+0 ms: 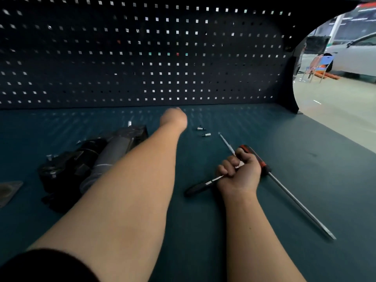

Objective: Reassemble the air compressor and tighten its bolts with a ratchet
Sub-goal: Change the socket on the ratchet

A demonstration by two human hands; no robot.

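A dark teal bench top [284,159] carries a black-and-grey compressor [97,159] at the left. A flat metal plate [9,191] lies at the left edge. Two small metal bits [206,134] lie towards the back. A long red-handled screwdriver [295,200] lies at the right, beside a black-handled ratchet [198,189].

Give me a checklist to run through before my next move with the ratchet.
1. Ratchet in hand: ok. The right hand grips the ratchet along its shaft.
2. Left hand free: cannot tell. The left hand reaches toward the back of the bench, blurred, fingers hidden.
3. Small parts near: ok. Two small silver pieces lie just right of that hand; whether they are bolts or sockets, cannot tell.
4. Compressor ready: cannot tell. The compressor lies left of the left forearm, and a metal plate lies apart from it.
5. Work area clear: not ok. A long screwdriver lies right beside the right hand.
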